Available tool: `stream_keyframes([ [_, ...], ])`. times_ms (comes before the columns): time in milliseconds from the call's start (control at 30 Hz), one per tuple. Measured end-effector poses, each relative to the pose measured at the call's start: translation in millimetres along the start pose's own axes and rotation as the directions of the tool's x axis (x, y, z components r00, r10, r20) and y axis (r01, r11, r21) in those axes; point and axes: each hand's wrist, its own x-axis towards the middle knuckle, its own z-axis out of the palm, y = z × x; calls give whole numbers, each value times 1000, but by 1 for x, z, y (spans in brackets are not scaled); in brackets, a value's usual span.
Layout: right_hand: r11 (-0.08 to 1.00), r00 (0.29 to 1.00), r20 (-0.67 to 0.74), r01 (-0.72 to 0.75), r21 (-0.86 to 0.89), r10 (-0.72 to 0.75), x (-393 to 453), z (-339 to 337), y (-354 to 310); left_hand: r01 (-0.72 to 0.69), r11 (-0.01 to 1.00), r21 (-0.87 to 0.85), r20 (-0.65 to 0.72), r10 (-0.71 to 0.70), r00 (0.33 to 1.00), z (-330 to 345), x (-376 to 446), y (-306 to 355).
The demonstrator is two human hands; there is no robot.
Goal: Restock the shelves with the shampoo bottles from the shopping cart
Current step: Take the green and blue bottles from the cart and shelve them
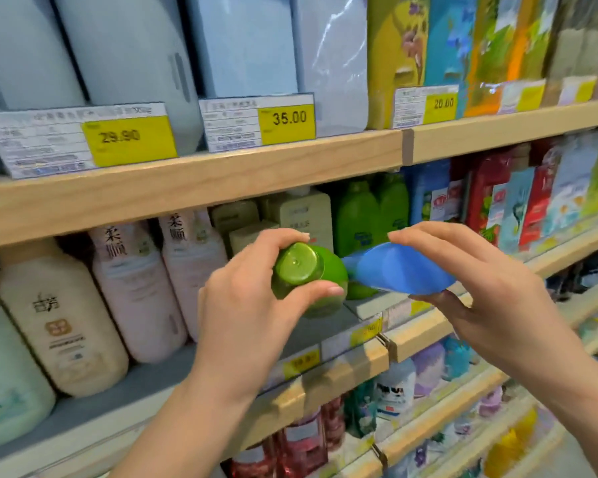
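Hands work at the middle shelf (353, 360), both reaching in from below. The left hand (256, 305) wraps a green bottle (311, 277) near its cap end, thumb along the lower side and fingers curled over the top, so the round green cap (296, 263) faces the camera. The bottle is tipped over toward the viewer, its far end low over the grey shelf floor; whether it touches the floor cannot be told. The right hand (480, 288) holds a blue bottle (401, 269) lying roughly on its side, fingers stretched over its top and the thumb beneath it, a loose but closed hold. The blue bottle's narrow end points left and meets the green bottle's side.

Behind the two stand more green bottles (359, 215) of the same kind, upright at the back of the shelf, with beige square bottles (301, 212) to their left. Further left are pale pink bottles (135, 288) and a cream bottle (59, 319), all upright. The shelf above carries big pale blue containers (242, 43) and yellow price tags (287, 124) reading 29.90, 35.00 and 20.00. Lower shelves show more bottles, blurred.
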Motion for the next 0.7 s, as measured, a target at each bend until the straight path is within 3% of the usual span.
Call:
stream_keyframes([
  [200,987,999,0,50,153,-50,1,-12,84,70,995,78,-14,-69,998,69,16,25],
  [400,966,984,118,105,235,-135,6,-29,171,160,979,123,-105,-148,983,134,30,57],
  [700,940,957,262,28,340,-123,19,-41,236,253,941,224,-108,-234,966,188,56,83],
])
